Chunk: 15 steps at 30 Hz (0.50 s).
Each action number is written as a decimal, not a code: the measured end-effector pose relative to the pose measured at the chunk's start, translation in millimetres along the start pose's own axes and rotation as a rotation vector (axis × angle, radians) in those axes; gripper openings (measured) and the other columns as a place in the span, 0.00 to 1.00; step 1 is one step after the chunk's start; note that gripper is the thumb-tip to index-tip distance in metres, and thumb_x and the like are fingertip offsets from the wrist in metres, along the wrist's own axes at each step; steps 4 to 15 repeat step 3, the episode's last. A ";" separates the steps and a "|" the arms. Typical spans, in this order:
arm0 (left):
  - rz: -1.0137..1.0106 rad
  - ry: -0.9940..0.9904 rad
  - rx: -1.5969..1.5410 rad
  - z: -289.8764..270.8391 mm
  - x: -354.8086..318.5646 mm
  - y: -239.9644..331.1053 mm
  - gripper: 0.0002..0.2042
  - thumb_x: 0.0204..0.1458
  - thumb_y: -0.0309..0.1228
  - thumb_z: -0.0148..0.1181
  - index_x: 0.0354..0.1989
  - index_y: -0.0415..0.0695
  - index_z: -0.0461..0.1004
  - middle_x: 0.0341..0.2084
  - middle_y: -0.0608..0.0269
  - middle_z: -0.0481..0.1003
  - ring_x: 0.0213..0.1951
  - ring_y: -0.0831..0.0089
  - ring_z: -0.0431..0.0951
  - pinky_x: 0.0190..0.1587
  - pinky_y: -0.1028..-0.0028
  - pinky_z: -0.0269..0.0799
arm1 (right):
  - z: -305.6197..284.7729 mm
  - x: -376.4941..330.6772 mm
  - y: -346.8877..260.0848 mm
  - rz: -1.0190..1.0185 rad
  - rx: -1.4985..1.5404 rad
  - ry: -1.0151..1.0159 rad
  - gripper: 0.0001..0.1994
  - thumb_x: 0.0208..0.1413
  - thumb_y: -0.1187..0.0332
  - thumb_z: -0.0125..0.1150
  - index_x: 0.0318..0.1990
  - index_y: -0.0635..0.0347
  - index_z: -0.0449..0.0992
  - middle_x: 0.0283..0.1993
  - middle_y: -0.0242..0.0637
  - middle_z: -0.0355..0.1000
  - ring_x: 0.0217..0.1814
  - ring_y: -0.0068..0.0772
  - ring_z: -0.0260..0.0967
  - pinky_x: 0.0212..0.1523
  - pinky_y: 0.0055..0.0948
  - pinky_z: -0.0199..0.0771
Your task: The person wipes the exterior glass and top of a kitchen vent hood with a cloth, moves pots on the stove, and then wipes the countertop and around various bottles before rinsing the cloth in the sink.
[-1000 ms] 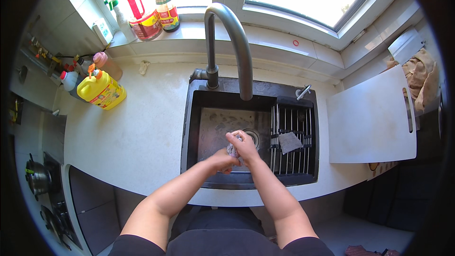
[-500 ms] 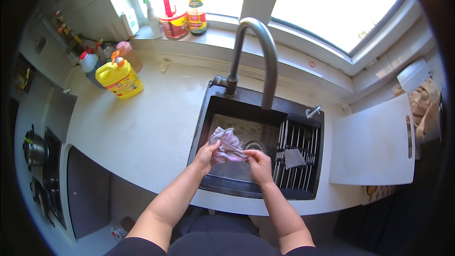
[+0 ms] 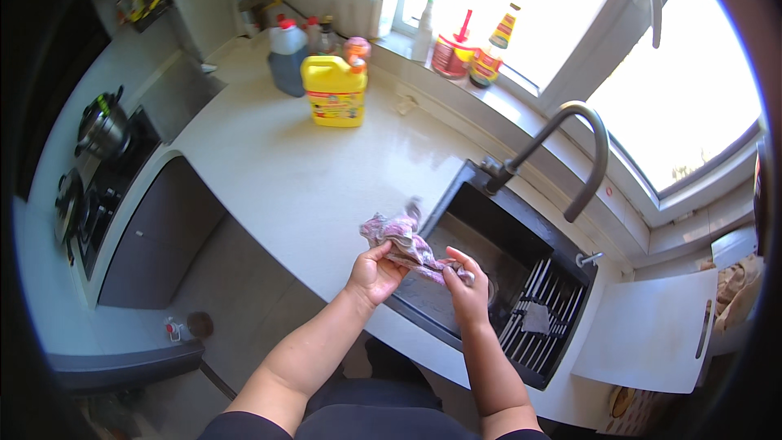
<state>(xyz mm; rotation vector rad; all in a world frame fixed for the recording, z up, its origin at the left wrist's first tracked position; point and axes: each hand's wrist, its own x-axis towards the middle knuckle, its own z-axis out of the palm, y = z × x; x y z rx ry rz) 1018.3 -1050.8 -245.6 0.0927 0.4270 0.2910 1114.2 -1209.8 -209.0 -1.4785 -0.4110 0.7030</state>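
Left hand [image 3: 373,275] and right hand [image 3: 466,292] each close around one end of the pink cloth [image 3: 405,240], keeping it bunched between them. The cloth hangs at the 9 o'clock rim of the black sink [image 3: 456,212], over the white counter [image 3: 293,171]. The curved tap [image 3: 570,143] stands at the sink's 12 o'clock; the yellow jug [image 3: 335,91] sits well apart at 10 o'clock.

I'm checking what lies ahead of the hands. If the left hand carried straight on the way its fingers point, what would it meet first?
The left hand already grips the pink cloth; beyond it, probably bare white countertop, though depth is unclear.
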 end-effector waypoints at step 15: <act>0.140 -0.169 -0.202 -17.4 -30.3 39.2 0.17 0.61 0.36 0.47 0.57 0.44 0.66 0.52 0.58 0.72 0.57 0.57 0.68 0.64 0.57 0.57 | 56.2 -26.3 -10.5 -0.495 -0.306 -0.251 0.18 0.57 0.75 0.56 0.57 0.61 0.71 0.44 0.38 0.75 0.47 0.28 0.71 0.50 0.26 0.69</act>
